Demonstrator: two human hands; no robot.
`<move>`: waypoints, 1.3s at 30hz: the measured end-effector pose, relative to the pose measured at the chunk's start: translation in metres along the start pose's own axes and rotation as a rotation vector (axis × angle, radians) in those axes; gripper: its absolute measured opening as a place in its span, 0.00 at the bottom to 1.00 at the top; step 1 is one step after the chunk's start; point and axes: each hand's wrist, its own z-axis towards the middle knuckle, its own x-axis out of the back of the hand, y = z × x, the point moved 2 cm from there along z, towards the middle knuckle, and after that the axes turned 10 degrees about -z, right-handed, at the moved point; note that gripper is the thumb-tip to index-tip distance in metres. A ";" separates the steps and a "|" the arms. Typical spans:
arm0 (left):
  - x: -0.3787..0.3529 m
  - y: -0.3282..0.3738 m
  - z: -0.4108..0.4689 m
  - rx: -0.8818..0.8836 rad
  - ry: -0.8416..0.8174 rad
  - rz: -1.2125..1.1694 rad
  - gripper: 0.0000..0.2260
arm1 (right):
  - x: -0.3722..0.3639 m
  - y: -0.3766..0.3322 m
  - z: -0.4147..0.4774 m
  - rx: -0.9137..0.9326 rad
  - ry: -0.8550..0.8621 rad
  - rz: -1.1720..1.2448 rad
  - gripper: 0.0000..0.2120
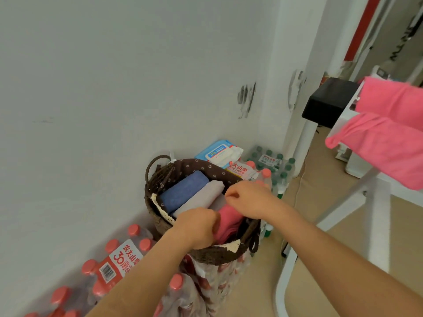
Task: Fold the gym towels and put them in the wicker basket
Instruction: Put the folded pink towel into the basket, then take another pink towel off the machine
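Over the basket (150, 197) both hands meet at the pink towel (229, 220), which stands folded in the right side of the basket, just beside the grey towel (206, 197), with the blue towel (183, 191) beyond that. The left hand (196, 225) has its fingers curled at the pink towel's near left edge and seems to grip it. The right hand (249, 200) is curled loosely over the towel's far end, and I cannot tell whether it holds cloth or nothing. So the towel lies between and below the two hands, mostly down inside already.

Trouble could come from the footing: the basket rests on a pack of bottles (219, 277), not on the floor, and a hard push at the near rim might tip it toward the person. Wedging the towel into that narrow slot could also drag its fold open or rumple the grey one beside it. Two more pink towels (384, 147) hang on the rack at right, not yet folded, and room in the basket looks short
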 end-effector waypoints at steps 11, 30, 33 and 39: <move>0.036 0.052 -0.004 -0.258 0.325 -0.287 0.07 | -0.008 0.083 -0.120 -0.381 0.341 0.610 0.09; 0.064 0.234 0.204 -0.357 0.442 -0.572 0.13 | -0.010 0.318 -0.125 -0.953 0.824 1.693 0.17; 0.059 0.238 0.211 -0.325 0.447 -0.657 0.13 | -0.010 0.313 -0.117 -0.916 0.944 1.554 0.10; 0.042 0.232 0.199 -0.278 0.232 -0.695 0.12 | -0.033 0.244 -0.110 -0.732 0.510 0.995 0.06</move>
